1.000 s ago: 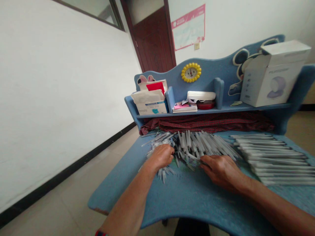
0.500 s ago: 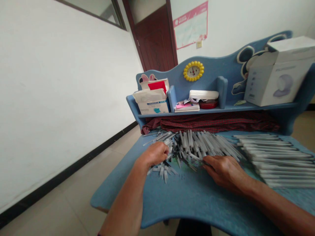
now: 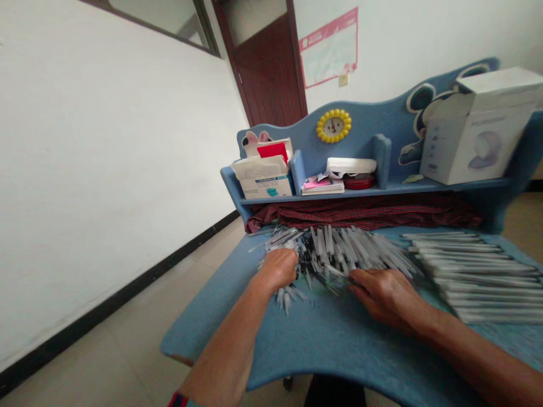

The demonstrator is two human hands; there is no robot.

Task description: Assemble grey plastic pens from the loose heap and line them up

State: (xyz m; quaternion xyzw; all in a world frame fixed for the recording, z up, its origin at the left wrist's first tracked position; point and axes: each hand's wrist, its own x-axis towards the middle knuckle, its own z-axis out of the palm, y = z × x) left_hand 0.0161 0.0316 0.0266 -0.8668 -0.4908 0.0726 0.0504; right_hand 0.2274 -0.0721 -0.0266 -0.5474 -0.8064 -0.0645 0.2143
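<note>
My right hand (image 3: pixel 382 291) is closed on one end of a translucent pen barrel (image 3: pixel 336 271), which points left toward the pile. Over the left part of the pile, my left hand (image 3: pixel 280 267) has its fingers pinched together, and what they hold is hidden. Around it lie clear pen caps (image 3: pixel 287 298) and small black parts (image 3: pixel 304 251). Many loose pen barrels (image 3: pixel 354 246) are heaped behind and between the hands. To the right, pens with dark ends (image 3: pixel 479 277) lie side by side in a stack.
The blue desk (image 3: pixel 314 345) has a curved front edge. A checked cloth (image 3: pixel 365 211) lies bunched under the shelf at the back. On that shelf stand a paper-filled box (image 3: pixel 267 183), a red round case (image 3: pixel 359 181) and a large white carton (image 3: pixel 479 133).
My left hand has moved a little to the right, closer to the black parts, covering some of the clear caps. My right hand keeps nearly the same place with the barrel.
</note>
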